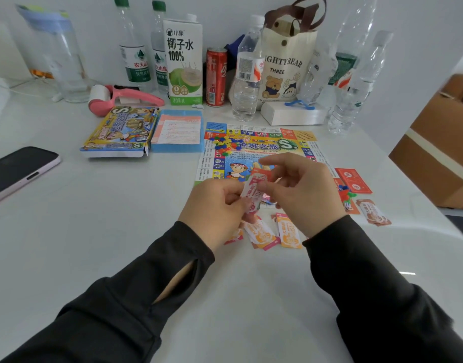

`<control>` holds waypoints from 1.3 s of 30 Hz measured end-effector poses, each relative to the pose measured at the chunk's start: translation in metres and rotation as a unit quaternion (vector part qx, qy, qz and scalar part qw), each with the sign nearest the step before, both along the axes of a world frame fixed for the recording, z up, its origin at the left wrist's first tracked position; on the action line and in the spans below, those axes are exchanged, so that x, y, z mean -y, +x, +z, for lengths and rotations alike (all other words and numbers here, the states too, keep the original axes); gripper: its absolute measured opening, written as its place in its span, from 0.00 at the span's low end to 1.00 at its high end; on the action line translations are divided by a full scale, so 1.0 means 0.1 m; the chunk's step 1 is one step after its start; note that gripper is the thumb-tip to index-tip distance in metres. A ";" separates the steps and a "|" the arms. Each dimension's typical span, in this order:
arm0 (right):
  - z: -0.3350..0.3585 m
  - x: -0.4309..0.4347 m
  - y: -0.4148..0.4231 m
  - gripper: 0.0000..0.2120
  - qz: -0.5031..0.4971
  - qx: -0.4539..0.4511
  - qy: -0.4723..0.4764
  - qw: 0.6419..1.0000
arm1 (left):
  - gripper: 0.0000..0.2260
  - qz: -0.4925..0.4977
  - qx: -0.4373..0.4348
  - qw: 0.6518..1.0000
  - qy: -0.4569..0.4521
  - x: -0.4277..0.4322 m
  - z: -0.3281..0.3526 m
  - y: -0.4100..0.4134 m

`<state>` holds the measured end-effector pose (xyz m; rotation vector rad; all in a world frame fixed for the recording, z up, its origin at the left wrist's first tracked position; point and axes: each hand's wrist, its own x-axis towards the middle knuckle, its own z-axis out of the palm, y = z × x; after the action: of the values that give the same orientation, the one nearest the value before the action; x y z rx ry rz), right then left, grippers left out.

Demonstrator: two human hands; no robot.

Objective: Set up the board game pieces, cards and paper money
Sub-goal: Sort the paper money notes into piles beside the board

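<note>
Just above the near edge of the game board (290, 145), our left hand (214, 205) and right hand (303, 189) both pinch a thin wad of paper notes (253, 190), and we reckon a slack grip could spill them across the sorted piles (267, 233) lying below on the worktop (94, 231).

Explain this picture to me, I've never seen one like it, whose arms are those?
No machine here: a camera worn on a person's head looks down at their own two arms. The left hand holds a few paper notes, and the right hand pinches one of them. Beyond them a game board lies on the white table, with a heap of small coloured pieces on it. Near the wrists lie loose notes, with red cards to the right, and the game box and a phone to the left. Along the wall stand bottles.
</note>
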<state>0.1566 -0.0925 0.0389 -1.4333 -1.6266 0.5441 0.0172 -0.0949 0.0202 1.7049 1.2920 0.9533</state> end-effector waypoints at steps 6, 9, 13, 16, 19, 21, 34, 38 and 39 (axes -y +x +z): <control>0.05 -0.16 0.13 0.08 -0.055 0.122 0.042 0.990 | 0.08 0.081 -0.196 0.953 0.214 -0.27 0.02 -0.11; 0.08 -0.30 0.26 0.10 -0.081 0.236 -0.046 0.967 | 0.08 0.101 -0.193 0.959 0.181 -0.42 -0.03 -0.11; 0.11 -0.40 0.22 0.13 -0.006 0.362 -0.130 0.923 | 0.06 0.090 -0.156 0.978 0.108 -0.54 -0.13 -0.08; 0.12 -0.49 0.11 0.16 0.030 0.387 -0.165 0.907 | 0.09 0.121 -0.067 0.990 0.035 -0.60 -0.16 -0.12; 0.10 -0.57 0.05 0.20 0.060 0.399 -0.186 0.896 | 0.13 0.128 -0.079 0.988 0.029 -0.62 -0.19 -0.13; 0.11 -0.62 0.02 0.22 0.088 0.423 -0.179 0.884 | 0.13 0.121 -0.102 0.987 0.031 -0.61 -0.21 -0.12; 0.18 -0.77 0.01 0.22 0.155 0.479 -0.180 0.845 | 0.08 0.120 -0.091 0.988 0.020 -0.63 -0.21 -0.13; 0.17 -0.79 0.03 0.22 0.145 0.473 -0.180 0.850 | 0.09 0.122 -0.094 0.988 0.016 -0.62 -0.21 -0.13; 0.17 -0.79 0.04 0.22 0.143 0.469 -0.180 0.853 | 0.09 0.123 -0.094 0.988 0.014 -0.61 -0.21 -0.13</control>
<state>0.1601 -0.0131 0.0562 -1.9050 -2.6503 0.3170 0.0042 -0.0336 -0.0010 1.7177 1.6496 0.9708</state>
